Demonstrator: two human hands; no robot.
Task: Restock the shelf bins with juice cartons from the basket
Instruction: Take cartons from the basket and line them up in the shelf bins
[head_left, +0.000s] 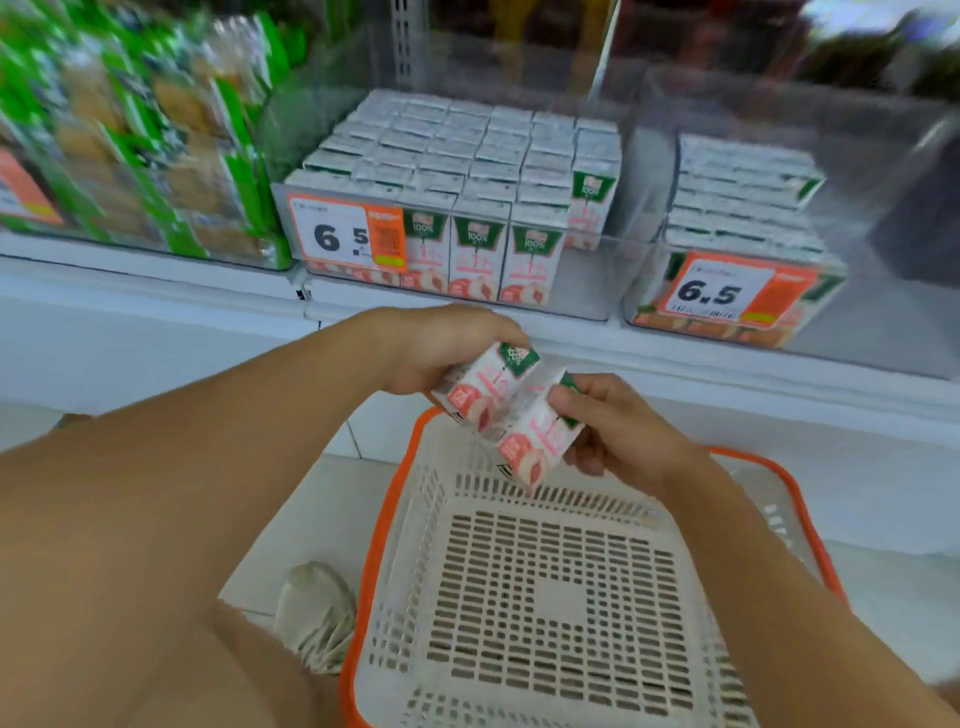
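I'm gripping one juice carton (485, 387) in my left hand (441, 345) and another carton (540, 436) in my right hand (623, 431), above the basket's far rim (415, 431), probably heading for the middle bin's (602, 280) open front-right corner.

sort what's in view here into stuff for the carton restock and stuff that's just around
For the job: left hand carton; right hand carton; basket; middle bin; right bin.
Just around: green packs; shoe.
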